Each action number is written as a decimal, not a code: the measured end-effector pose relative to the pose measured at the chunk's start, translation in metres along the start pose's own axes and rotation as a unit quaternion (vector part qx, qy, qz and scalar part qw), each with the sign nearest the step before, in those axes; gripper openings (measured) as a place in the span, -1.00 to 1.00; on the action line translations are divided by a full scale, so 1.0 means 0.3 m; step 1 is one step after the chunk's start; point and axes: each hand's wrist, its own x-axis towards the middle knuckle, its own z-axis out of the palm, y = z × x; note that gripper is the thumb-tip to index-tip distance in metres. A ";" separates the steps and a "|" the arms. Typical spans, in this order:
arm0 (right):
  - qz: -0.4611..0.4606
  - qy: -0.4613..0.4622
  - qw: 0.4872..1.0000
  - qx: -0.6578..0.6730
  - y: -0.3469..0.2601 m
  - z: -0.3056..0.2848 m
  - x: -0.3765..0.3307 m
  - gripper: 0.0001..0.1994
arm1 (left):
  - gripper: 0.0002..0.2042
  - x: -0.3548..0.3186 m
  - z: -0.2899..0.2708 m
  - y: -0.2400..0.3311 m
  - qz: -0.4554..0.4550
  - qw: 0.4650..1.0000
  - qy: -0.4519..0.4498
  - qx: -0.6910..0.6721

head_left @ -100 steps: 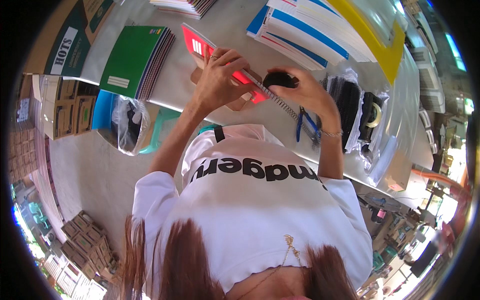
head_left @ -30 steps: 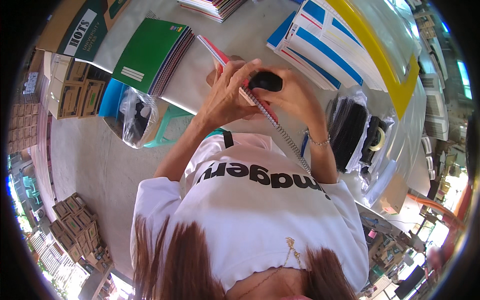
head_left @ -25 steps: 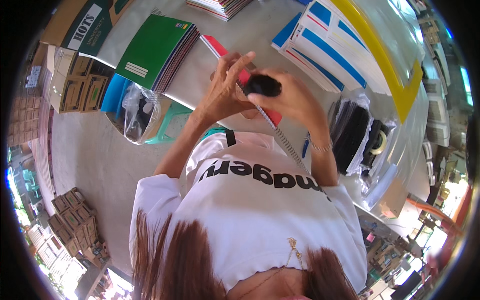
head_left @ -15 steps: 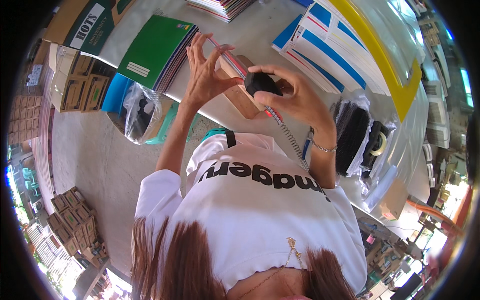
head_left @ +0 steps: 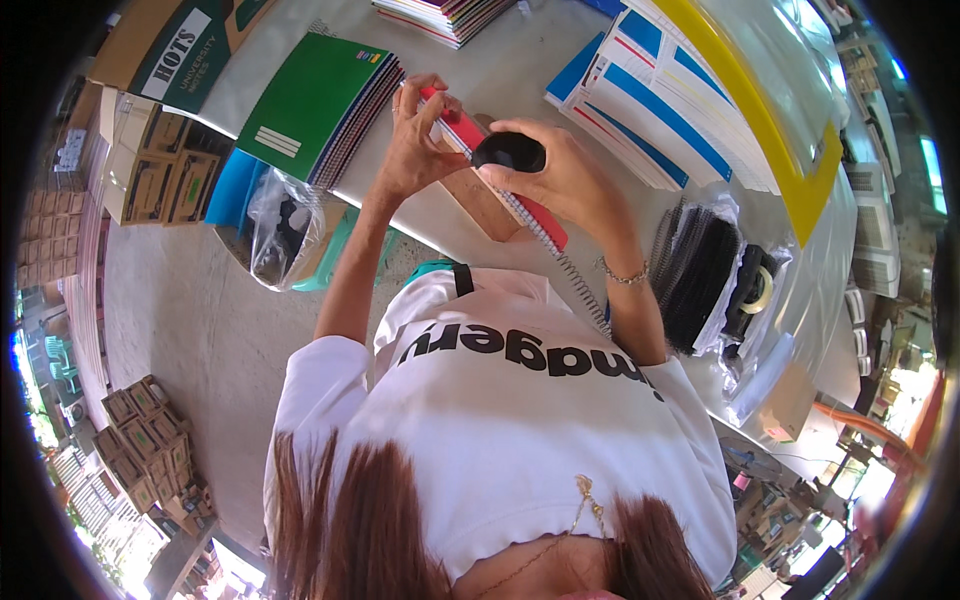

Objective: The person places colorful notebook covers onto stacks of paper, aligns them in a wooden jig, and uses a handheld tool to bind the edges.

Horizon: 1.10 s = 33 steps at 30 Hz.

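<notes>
A notebook with a red cover (head_left: 548, 222) stands tilted over a brown wooden block (head_left: 482, 205) at the table's near edge. Along its spine runs a spiral coil (head_left: 578, 278), whose loose end trails past the notebook toward my right forearm. My left hand (head_left: 415, 145) grips the notebook's far left part with bent fingers, its thumb near the spine. In my right hand (head_left: 572, 178) is a rounded black object (head_left: 510, 152), held against the spine; its exact kind I cannot make out.
A stack of green spiral notebooks (head_left: 310, 105) lies on the left, with more notebooks (head_left: 450, 18) behind. Printed sheets (head_left: 655, 95) are at the right, near bundled black coils (head_left: 695, 275) and a tape roll (head_left: 762, 290). A plastic-lined box (head_left: 285, 235) stands beside the table.
The notebook has turned, so more of its red cover shows. My right hand and the black object have moved slightly left. My left fingers, spread before, are now bent around the notebook.
</notes>
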 end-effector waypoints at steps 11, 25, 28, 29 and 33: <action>-0.038 -0.041 0.998 -0.003 -0.089 -0.022 -0.002 -0.47 | -0.48 0.020 -0.012 0.004 0.011 0.999 -0.007 0.029; -0.025 -0.045 0.992 0.113 -0.019 -0.020 0.062 -0.52 | -0.47 0.016 -0.029 0.023 0.009 0.999 -0.030 0.028; -0.074 -0.048 0.989 0.118 -0.077 -0.032 0.059 -0.47 | -0.48 0.028 -0.022 0.049 0.018 1.000 -0.002 0.020; -0.065 -0.059 0.989 0.122 -0.071 -0.027 0.050 -0.47 | -0.47 0.020 -0.018 0.047 0.029 0.999 -0.009 0.021; -0.050 -0.045 0.995 0.069 -0.033 -0.018 0.061 -0.48 | -0.43 0.017 -0.003 0.052 0.037 0.999 -0.007 0.020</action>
